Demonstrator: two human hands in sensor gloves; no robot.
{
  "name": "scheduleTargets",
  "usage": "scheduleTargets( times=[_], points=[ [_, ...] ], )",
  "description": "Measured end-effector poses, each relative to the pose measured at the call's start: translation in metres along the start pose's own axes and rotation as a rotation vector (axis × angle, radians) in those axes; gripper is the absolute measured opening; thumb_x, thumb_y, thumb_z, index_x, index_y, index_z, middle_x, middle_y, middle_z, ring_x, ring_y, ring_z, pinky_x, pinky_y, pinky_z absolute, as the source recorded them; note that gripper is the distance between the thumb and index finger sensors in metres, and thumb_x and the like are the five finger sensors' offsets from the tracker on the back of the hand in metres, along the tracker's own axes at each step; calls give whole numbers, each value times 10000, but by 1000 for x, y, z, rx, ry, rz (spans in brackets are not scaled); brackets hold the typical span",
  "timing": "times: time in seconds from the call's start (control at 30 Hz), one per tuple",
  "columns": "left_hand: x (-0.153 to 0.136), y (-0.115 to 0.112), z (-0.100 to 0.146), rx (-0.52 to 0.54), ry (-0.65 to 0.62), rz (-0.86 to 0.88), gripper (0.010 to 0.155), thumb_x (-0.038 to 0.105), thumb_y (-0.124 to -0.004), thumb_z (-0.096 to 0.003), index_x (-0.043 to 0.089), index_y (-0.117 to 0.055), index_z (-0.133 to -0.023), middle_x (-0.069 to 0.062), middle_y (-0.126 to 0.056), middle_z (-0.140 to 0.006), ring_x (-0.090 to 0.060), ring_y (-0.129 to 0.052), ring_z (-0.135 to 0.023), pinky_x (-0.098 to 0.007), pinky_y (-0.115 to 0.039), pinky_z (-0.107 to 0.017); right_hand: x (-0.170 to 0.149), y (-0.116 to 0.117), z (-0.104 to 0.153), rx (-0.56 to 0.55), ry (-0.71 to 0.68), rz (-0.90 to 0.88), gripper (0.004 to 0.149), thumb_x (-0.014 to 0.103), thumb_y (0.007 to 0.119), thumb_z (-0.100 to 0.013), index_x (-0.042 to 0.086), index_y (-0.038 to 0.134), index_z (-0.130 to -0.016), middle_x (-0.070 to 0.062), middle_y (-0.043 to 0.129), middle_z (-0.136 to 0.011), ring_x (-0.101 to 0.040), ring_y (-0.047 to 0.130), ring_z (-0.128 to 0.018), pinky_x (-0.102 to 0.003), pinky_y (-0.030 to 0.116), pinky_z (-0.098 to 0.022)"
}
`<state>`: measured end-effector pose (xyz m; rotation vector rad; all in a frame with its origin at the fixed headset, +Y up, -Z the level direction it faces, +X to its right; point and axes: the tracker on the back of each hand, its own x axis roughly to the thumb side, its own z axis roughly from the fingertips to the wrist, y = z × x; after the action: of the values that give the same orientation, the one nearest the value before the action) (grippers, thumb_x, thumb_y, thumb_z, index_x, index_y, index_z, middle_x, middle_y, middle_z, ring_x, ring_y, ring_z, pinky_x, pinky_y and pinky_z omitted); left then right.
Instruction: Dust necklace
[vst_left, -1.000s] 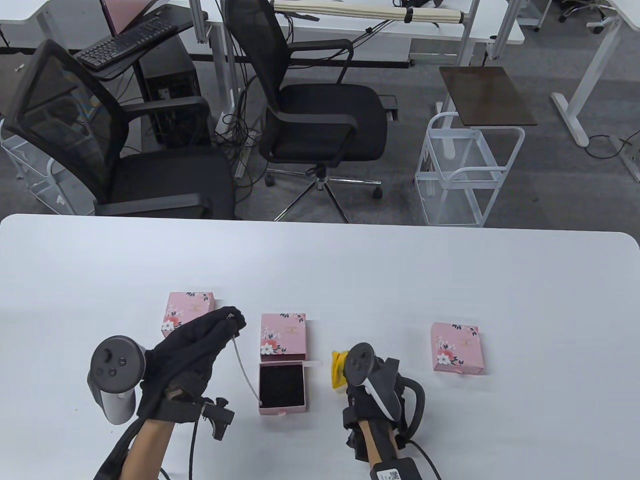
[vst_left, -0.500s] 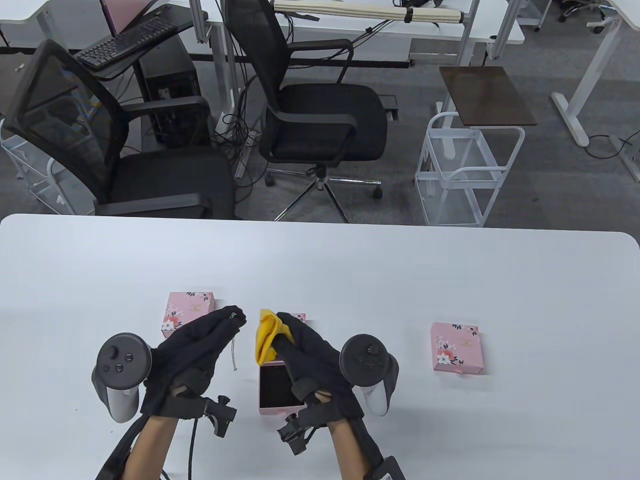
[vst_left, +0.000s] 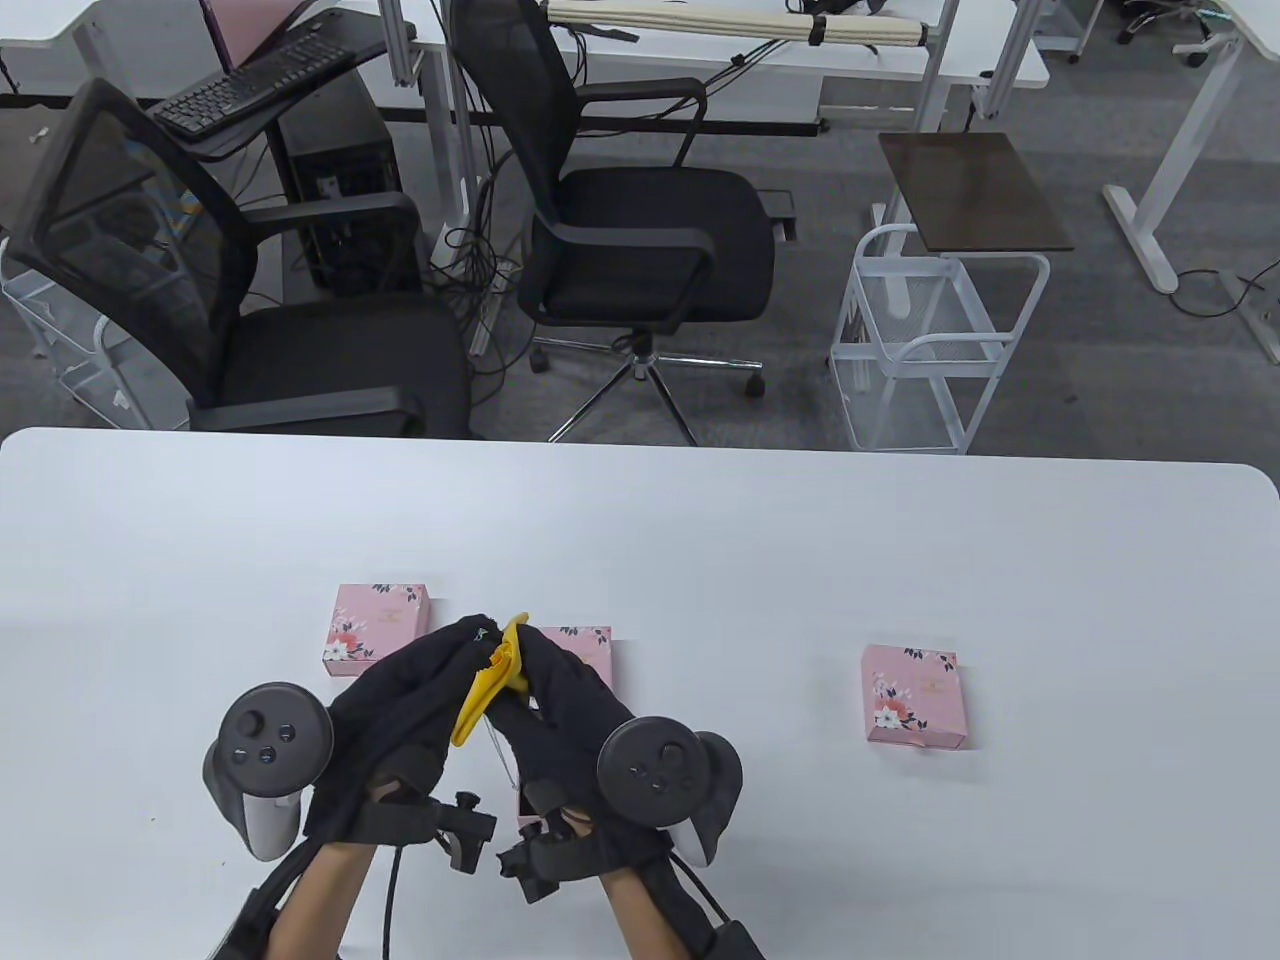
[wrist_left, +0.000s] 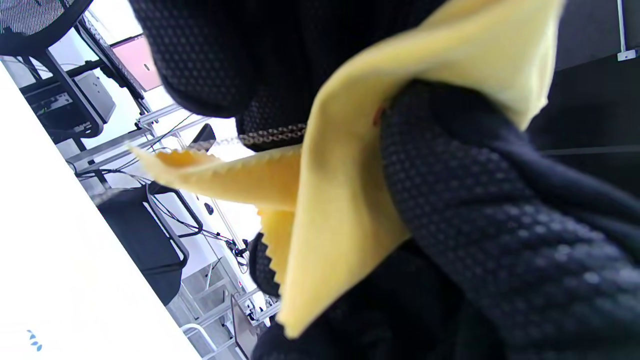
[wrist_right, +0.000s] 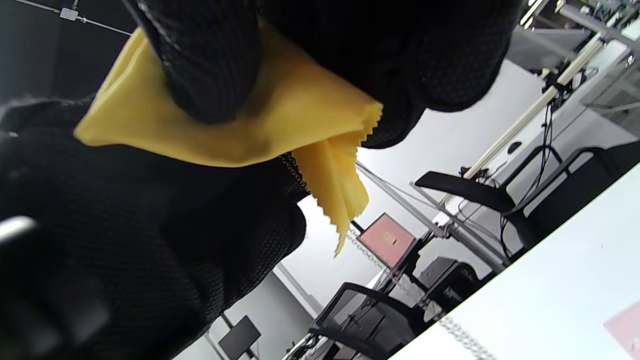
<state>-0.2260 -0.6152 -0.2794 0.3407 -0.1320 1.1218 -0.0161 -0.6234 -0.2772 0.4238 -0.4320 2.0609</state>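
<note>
From above, a thin necklace (vst_left: 497, 745) is pinched at its top by the left hand (vst_left: 405, 700) and hangs between both palms; a soft yellow cloth (vst_left: 487, 685) is gripped by the right hand (vst_left: 560, 710), just in front of a pink box (vst_left: 580, 650).

At the left wrist, fine metal links (wrist_left: 272, 135) are seen running behind the cloth's zigzag edge (wrist_left: 240, 165).

At the right wrist, the folded cloth (wrist_right: 280, 120) is squeezed by fingertips (wrist_right: 210, 70); the chain (wrist_right: 462, 336) is judged light, limp, slippery and best held near its end.

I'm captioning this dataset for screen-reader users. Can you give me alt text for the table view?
Two black-gloved hands meet above a white table: the left hand pinches a thin silver necklace while the right hand holds a yellow cloth against it. Three pink floral boxes lie on the table; office chairs stand behind.
</note>
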Motion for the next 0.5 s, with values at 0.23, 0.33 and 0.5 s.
scheduleTargets(
  times=[0.23,0.33,0.5],
  points=[
    [5,-4,4,-27,8,80,393,469,-864,-539,251,-937,-858,-64,-1010,-860,-244,-1001,-745,-439,-881,-518,14,3,8,-127,-58,192,579,335,890,-552,0,728,-996,-287,844,-916,-449,924,-708,-528,790,-544],
    [9,-6,6,-30,0,67,400,466,-865,-540,242,-931,-864,-82,-1001,-867,-258,-998,-745,-441,-882,-519,18,7,11,-187,-74,258,590,351,899,-541,-10,739,-979,-283,858,-899,-445,932,-693,-525,795,-535],
    [13,-10,8,-40,-26,48,407,467,-861,-542,241,-921,-874,-92,-983,-894,-275,-981,-770,-450,-874,-534,18,6,14,-244,-57,273,559,361,901,-535,13,760,-949,-256,882,-871,-420,950,-662,-507,808,-516]
  ],
)
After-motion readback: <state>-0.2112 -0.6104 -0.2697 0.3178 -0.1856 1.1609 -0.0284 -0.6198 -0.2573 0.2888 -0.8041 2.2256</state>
